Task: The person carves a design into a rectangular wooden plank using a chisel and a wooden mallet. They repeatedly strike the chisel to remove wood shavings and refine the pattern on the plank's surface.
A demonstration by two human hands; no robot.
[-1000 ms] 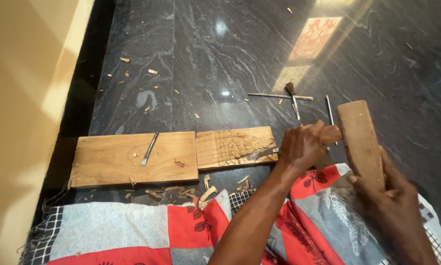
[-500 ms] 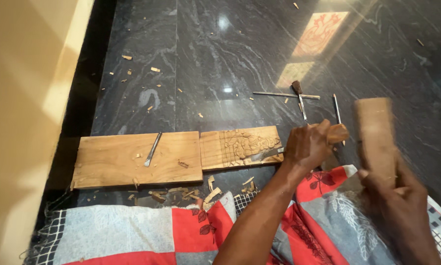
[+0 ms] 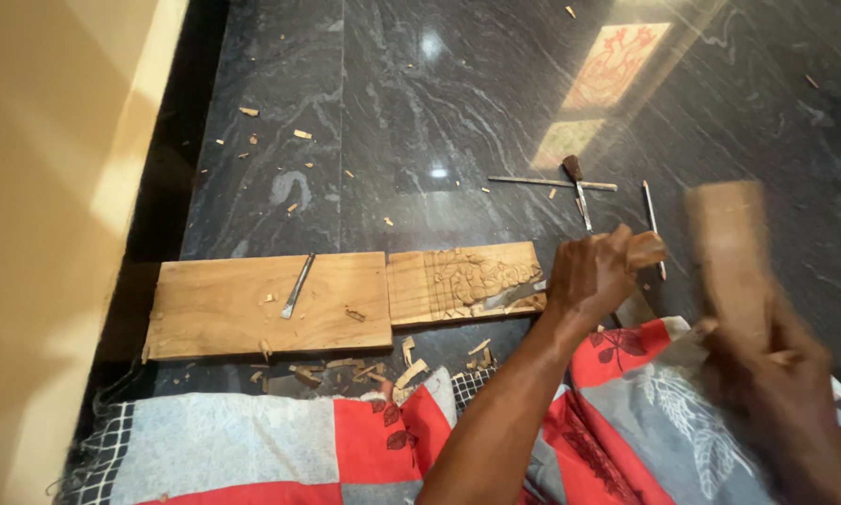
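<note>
My left hand (image 3: 594, 276) is shut on a chisel with a wooden handle (image 3: 645, 251). The chisel's metal blade (image 3: 509, 297) rests on the right end of a carved wooden panel (image 3: 458, 281) that lies on the floor. My right hand (image 3: 776, 393) grips a wooden mallet (image 3: 731, 252), held upright just right of the chisel handle and blurred by motion. A plain wooden board (image 3: 233, 313) butts against the panel's left side. A second chisel (image 3: 298, 284) lies on that board.
Three slim metal tools (image 3: 578, 187) lie on the dark polished stone floor (image 3: 392, 112) beyond the panel. Wood chips (image 3: 406, 360) are scattered along the boards' near edge. A red, grey and white patchwork cloth (image 3: 252, 449) covers my lap. A cream wall (image 3: 46, 234) runs along the left.
The mallet has shifted slightly to the right and now shows more motion blur. My left hand keeps the chisel on the panel.
</note>
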